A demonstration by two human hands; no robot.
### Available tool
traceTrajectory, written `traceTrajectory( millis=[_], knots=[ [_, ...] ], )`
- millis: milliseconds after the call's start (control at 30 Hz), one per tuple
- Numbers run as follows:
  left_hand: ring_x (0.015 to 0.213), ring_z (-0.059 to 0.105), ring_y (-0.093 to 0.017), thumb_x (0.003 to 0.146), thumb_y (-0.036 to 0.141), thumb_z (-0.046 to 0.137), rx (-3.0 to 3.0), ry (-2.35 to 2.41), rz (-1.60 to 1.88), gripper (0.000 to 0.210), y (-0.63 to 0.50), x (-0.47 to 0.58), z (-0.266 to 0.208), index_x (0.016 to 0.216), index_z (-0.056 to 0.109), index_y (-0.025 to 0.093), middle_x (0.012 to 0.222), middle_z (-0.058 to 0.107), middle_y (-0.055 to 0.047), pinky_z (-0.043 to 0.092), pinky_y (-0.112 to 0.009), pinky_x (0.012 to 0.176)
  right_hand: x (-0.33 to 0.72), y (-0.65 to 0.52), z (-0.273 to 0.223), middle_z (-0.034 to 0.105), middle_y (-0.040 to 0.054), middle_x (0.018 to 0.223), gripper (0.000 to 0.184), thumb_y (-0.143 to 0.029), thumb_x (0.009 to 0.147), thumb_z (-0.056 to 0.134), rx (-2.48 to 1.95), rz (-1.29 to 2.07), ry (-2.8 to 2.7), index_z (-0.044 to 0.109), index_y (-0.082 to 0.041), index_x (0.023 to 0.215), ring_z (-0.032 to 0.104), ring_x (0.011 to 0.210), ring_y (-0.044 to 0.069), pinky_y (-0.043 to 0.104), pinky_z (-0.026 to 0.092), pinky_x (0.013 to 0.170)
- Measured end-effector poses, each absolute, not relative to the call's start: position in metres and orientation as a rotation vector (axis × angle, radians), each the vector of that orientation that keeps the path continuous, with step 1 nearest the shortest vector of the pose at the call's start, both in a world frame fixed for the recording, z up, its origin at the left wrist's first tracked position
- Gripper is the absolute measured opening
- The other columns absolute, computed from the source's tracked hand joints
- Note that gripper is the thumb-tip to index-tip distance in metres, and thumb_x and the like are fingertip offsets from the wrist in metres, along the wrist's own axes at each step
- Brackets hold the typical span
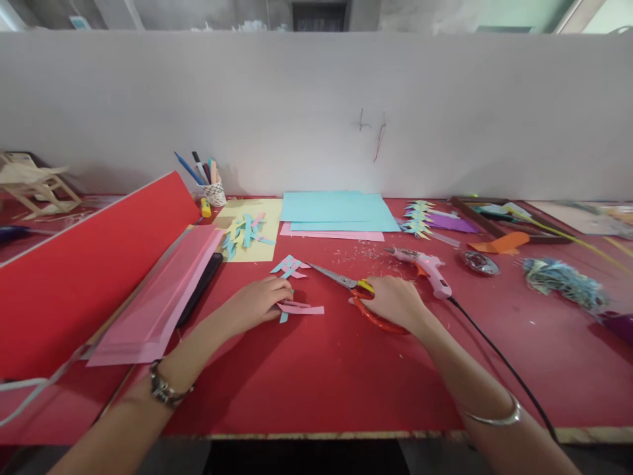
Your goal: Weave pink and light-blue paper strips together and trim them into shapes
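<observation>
My left hand (270,300) rests on the red tabletop, its fingers closed on pink and blue paper strips (314,309). One pink strip sticks out to the right, and a blue end shows below the fingers. Just beyond lies a small woven piece of pink and blue paper (289,266). My right hand (395,300) is closed around the handles of the scissors (333,276), which have red and yellow grips. The scissors lie low over the table, with their blades pointing left toward the woven piece. Part of the handles is hidden under my fingers.
A pink glue gun (425,267) with a black cord lies right of my right hand. Blue sheets (336,208) and a yellow sheet (225,227) with folded strips are at the back. Pink sheets (158,297) and a red board (99,270) stand left. A cup (213,193) holds pens.
</observation>
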State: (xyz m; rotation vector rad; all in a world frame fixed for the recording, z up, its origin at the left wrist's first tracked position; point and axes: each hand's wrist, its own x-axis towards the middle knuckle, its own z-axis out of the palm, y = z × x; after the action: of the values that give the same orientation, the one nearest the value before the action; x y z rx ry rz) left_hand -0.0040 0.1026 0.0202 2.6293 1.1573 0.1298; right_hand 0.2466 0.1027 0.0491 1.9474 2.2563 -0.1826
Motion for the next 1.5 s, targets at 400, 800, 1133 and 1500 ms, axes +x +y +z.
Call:
traceTrajectory(
  millis=[400, 800, 1133, 1500],
  knots=[
    [0.089, 0.053, -0.019, 0.078, 0.004, 0.040, 2.725, 1.290, 0.212, 0.020, 0.087, 0.002, 0.011, 0.088, 0.054, 0.016, 0.092, 0.060, -0.006, 0.043, -0.034, 0.081, 0.249, 0.102, 0.049, 0.067, 0.0119, 0.085, 0.039, -0.048, 0.077, 0.040, 1.950, -0.194, 2.284, 0.064, -0.018, 0.087, 0.063, 0.080, 0.028, 0.028, 0.038, 0.056],
    [0.087, 0.052, -0.018, 0.081, 0.012, 0.039, 2.496, 1.275, 0.370, 0.017, 0.078, 0.000, 0.011, 0.091, 0.052, 0.018, 0.093, 0.058, -0.006, 0.044, -0.031, 0.075, 0.247, 0.100, 0.050, 0.068, 0.0126, 0.086, 0.037, -0.044, 0.077, 0.040, 1.952, -0.209, 2.302, 0.063, -0.017, 0.084, 0.063, 0.080, 0.028, 0.029, 0.038, 0.056],
    [0.084, 0.053, -0.019, 0.081, 0.014, 0.042, 2.542, 1.286, 0.343, 0.012, 0.082, 0.000, 0.009, 0.082, 0.053, 0.018, 0.087, 0.060, -0.006, 0.043, -0.030, 0.074, 0.246, 0.101, 0.049, 0.068, 0.0119, 0.085, 0.037, -0.047, 0.075, 0.043, 1.967, -0.202, 2.269, 0.064, -0.018, 0.085, 0.063, 0.081, 0.029, 0.029, 0.040, 0.059],
    [0.065, 0.052, -0.017, 0.083, 0.038, 0.023, 1.997, 1.617, 0.761, 0.029, 0.080, -0.007, 0.003, 0.067, 0.040, 0.021, 0.066, 0.052, -0.002, 0.043, -0.028, 0.063, 0.245, 0.103, 0.051, 0.067, 0.0120, 0.089, 0.036, -0.044, 0.077, 0.042, 1.959, -0.213, 2.249, 0.064, -0.017, 0.086, 0.062, 0.081, 0.028, 0.029, 0.039, 0.059]
  ],
)
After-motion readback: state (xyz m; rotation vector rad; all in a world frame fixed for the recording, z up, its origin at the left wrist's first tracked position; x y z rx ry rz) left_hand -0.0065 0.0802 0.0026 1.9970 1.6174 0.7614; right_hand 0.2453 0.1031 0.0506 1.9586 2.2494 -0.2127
